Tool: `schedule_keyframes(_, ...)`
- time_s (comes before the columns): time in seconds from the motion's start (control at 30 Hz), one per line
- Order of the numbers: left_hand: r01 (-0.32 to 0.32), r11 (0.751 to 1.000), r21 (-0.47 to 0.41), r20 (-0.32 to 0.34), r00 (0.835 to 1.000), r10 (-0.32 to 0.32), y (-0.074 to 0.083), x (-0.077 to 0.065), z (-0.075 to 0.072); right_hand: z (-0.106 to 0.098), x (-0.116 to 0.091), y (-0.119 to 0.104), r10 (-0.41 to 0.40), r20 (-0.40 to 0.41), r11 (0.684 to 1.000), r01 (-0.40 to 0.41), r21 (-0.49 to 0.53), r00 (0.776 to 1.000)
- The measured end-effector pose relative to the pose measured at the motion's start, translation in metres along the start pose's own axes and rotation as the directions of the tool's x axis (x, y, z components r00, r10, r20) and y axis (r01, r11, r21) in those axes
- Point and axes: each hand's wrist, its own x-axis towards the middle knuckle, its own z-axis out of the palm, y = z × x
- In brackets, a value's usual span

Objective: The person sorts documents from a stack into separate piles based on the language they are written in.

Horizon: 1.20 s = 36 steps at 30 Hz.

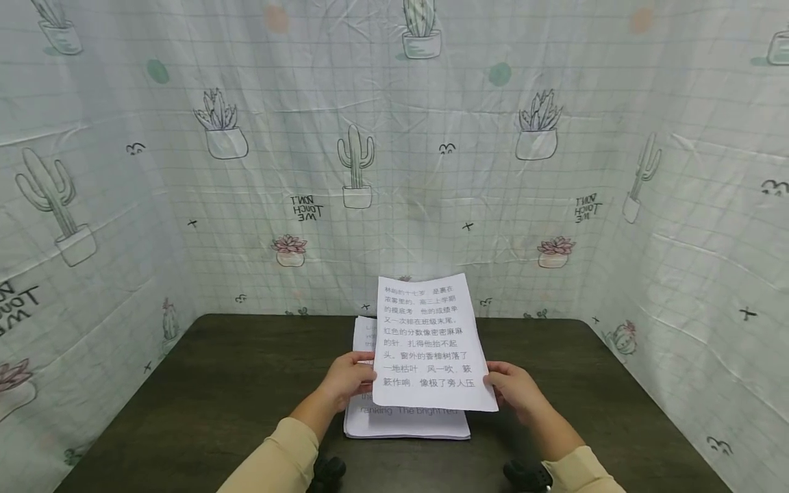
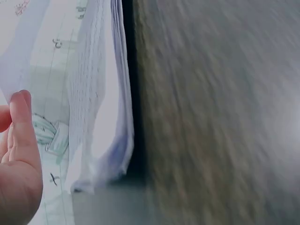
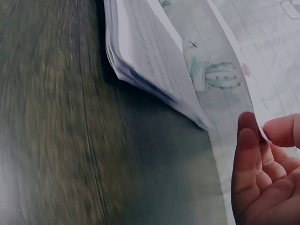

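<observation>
A white sheet of paper (image 1: 425,346) printed with Chinese characters is held up, tilted, above a stack of paper (image 1: 407,426). My left hand (image 1: 350,375) pinches its left edge between thumb and fingers; in the left wrist view the same hand (image 2: 21,159) shows at the far left. On the opposite edge, my right hand (image 1: 514,387) pinches the sheet, and the right wrist view has the thumb and fingers of that hand (image 3: 267,173) on the paper's edge. The stack's top page carries English print, mostly hidden behind the raised sheet.
The stack lies on a dark wood-grain table (image 1: 246,383). Behind and at both sides hangs a pale curtain (image 1: 407,171) with cactus drawings. Dark wrist devices (image 1: 524,474) sit at both wrists near the table's front.
</observation>
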Motion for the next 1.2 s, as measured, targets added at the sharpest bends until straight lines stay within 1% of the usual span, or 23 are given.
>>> schedule_keyframes(0.13,-0.005,1.000,-0.008,0.024,1.000,0.005,0.004,0.004,0.011,-0.015,-0.001,0.005,-0.015,0.028,1.000,0.015,0.007,0.999)
schedule_keyframes(0.3,-0.007,0.999,-0.049,0.057,0.998,0.010,0.007,0.007,0.026,-0.034,-0.002,0.013,-0.020,0.053,1.000,0.019,0.023,0.998)
schedule_keyframes(0.5,0.021,0.998,-0.066,0.079,0.997,-0.015,0.011,0.010,0.050,-0.059,-0.006,0.020,-0.001,0.064,1.000,0.000,0.023,0.998)
schedule_keyframes(0.6,0.023,0.997,-0.071,0.090,0.996,-0.017,0.013,0.010,0.063,-0.072,-0.006,0.025,-0.001,0.067,1.000,0.000,0.020,0.998)
schedule_keyframes(0.83,0.024,0.996,-0.085,0.083,0.996,-0.017,0.015,0.011,0.093,-0.098,-0.006,0.035,0.020,0.047,1.000,-0.019,-0.007,0.999)
schedule_keyframes(1.0,0.033,0.994,-0.102,0.081,0.996,-0.024,0.011,0.010,0.115,-0.116,-0.009,0.043,0.041,0.053,0.999,-0.041,0.011,0.998)
schedule_keyframes(1.2,0.042,0.994,-0.106,0.074,0.997,-0.034,0.011,0.005,0.133,-0.131,-0.014,0.052,0.067,0.067,0.998,-0.068,-0.001,0.996)
